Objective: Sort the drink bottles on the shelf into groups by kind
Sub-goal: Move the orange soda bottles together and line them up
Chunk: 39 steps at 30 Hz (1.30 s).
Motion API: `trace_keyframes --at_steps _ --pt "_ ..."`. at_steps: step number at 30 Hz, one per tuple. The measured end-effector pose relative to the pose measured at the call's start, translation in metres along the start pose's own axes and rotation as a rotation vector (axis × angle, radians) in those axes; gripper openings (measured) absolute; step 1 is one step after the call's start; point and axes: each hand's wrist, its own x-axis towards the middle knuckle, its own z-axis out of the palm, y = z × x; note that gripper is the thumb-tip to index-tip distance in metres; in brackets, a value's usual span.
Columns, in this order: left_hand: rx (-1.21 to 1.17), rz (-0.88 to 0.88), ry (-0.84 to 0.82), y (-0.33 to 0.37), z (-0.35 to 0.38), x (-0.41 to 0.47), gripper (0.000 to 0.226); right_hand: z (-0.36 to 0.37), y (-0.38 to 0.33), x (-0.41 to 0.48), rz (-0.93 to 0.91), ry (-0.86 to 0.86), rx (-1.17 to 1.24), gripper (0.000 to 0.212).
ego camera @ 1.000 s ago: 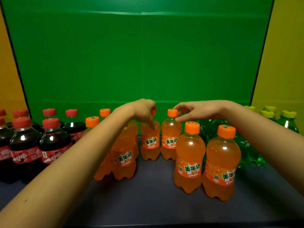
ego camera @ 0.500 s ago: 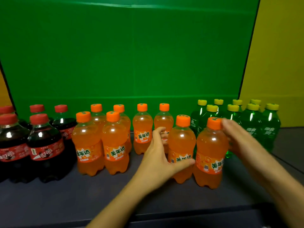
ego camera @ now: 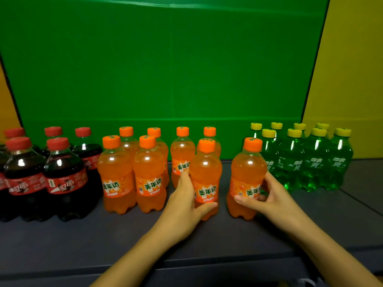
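Two front orange bottles are now in your hands, where half a second ago your palms were only closing in: your left hand [ego camera: 184, 200] wraps fingers and thumb around the near-centre bottle [ego camera: 205, 179], your right hand [ego camera: 267, 195] clasps the one [ego camera: 247, 177] standing just beside the green bottles [ego camera: 306, 162] at right. Both rest upright on the shelf [ego camera: 124, 241]; cola bottles [ego camera: 41, 175] hold the left, the other orange bottles [ego camera: 132, 168] the middle. Sorting looks nearly complete, with these two, in my judgement, needing only a nudge left.
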Motion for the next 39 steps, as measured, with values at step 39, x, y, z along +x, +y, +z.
trace_keyframes --at_steps 39 --pt "0.32 0.026 0.341 0.0 -0.012 -0.014 0.09 0.049 0.023 0.032 -0.072 -0.003 -0.175 0.066"
